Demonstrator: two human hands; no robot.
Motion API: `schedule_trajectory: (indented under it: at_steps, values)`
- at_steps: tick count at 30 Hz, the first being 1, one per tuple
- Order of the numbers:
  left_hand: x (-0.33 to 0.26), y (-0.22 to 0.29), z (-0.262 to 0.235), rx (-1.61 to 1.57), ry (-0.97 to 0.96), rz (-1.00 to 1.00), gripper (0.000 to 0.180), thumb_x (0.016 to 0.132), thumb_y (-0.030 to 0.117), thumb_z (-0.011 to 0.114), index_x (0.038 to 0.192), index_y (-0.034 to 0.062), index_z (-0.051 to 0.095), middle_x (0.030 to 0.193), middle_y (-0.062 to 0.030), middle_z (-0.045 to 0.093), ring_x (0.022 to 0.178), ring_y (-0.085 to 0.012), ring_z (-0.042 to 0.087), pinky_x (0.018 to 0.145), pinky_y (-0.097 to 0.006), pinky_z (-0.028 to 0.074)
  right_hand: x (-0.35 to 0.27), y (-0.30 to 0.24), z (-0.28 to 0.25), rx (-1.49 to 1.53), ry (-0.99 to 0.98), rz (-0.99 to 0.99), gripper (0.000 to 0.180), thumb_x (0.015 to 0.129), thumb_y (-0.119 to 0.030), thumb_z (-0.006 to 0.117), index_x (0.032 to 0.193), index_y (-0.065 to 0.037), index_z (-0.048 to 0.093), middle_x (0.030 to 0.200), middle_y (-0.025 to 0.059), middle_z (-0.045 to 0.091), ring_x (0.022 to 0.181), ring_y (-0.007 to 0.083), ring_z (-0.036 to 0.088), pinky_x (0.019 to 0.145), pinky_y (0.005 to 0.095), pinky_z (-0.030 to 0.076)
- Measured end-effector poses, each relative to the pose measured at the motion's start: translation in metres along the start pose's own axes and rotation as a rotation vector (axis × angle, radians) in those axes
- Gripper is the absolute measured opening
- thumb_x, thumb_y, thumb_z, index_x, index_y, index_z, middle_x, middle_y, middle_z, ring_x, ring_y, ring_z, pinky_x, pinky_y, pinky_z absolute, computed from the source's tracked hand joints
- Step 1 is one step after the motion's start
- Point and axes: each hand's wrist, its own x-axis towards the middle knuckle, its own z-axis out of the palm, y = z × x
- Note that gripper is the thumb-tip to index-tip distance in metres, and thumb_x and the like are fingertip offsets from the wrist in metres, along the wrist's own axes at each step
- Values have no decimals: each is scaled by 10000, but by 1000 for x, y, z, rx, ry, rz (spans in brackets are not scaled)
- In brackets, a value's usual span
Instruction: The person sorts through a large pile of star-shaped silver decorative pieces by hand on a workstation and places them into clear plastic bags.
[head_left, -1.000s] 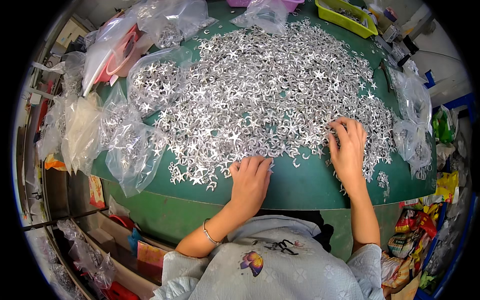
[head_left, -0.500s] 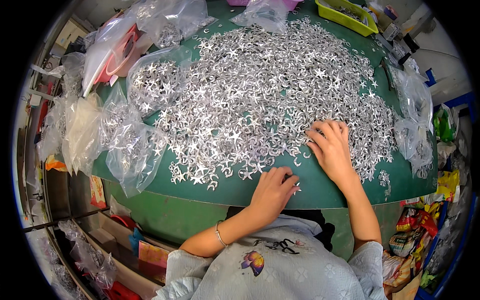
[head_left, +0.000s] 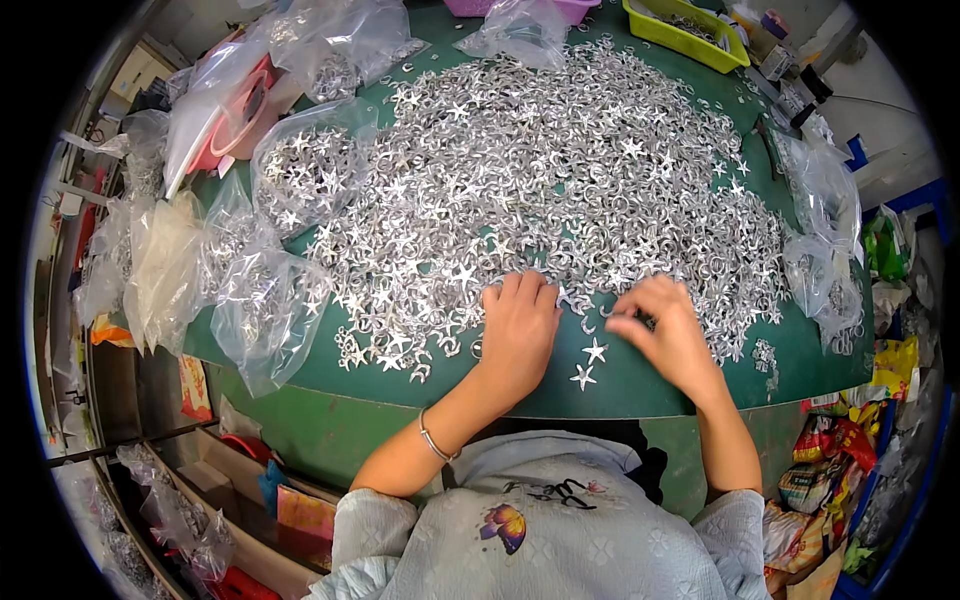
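Observation:
A broad heap of small silver metal pieces (head_left: 560, 170), stars and open crescent rings, covers the green table. My left hand (head_left: 522, 325), a bangle on its wrist, reaches over the heap's near edge. Its fingers bend down among the pieces, and the tips are hidden. To its right, my right hand (head_left: 662, 330) is at the same edge, fingers curled and thumb held apart; I see nothing held between them. On bare green tabletop between the hands lie two silver stars, an upper star (head_left: 594, 350) and a lower star (head_left: 583, 377).
Clear plastic bags of pieces, including a near bag (head_left: 268, 310), line the left side. More clear bags (head_left: 825, 270) hang at the right edge. A yellow-green tray (head_left: 690, 40) and a purple basin (head_left: 520, 8) stand at the back; a pink basket (head_left: 240, 125) is at left.
My left hand has moved up and left onto the heap's edge. My right hand has drawn back slightly toward me. Two stars now lie on the tabletop between them.

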Motion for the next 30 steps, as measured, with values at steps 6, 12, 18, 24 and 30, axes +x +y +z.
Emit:
schedule_trajectory:
  at_steps: [6,12,18,24,30]
  values:
    - [-3,6,-8,-68,129,61,176,725,50,703,895,54,659,872,-47,570,816,-230,535,705,-354,356,28,19,18,-410,350,-125,121,746,-123,711,818,-41,659,816,44,570,854,237,510,782,370,351]
    - [-25,-1,-11,-236,75,0,166,701,7,713,855,66,704,779,-28,616,720,-227,548,657,-340,379,26,28,6,-349,462,-156,57,779,-65,674,822,-34,653,825,53,603,816,238,531,764,362,345]
    - [-12,-9,-19,-120,282,-48,210,685,-23,716,869,78,716,766,-36,642,721,-210,557,640,-326,376,-8,4,-7,137,-252,-42,94,758,-137,726,752,-60,672,754,41,602,793,217,537,799,343,374]
    - [-30,16,-18,-195,108,141,302,669,-9,672,954,87,699,895,-23,623,813,-214,560,718,-345,379,7,6,3,-209,232,-106,140,754,-143,714,830,-43,653,782,66,574,825,257,520,766,362,358]
    - [-59,26,-6,-210,-133,181,340,718,12,647,1055,60,642,1059,-66,578,977,-245,538,822,-375,371,18,14,15,-376,343,-174,140,732,-108,713,827,-51,628,809,52,552,814,251,502,746,370,353]
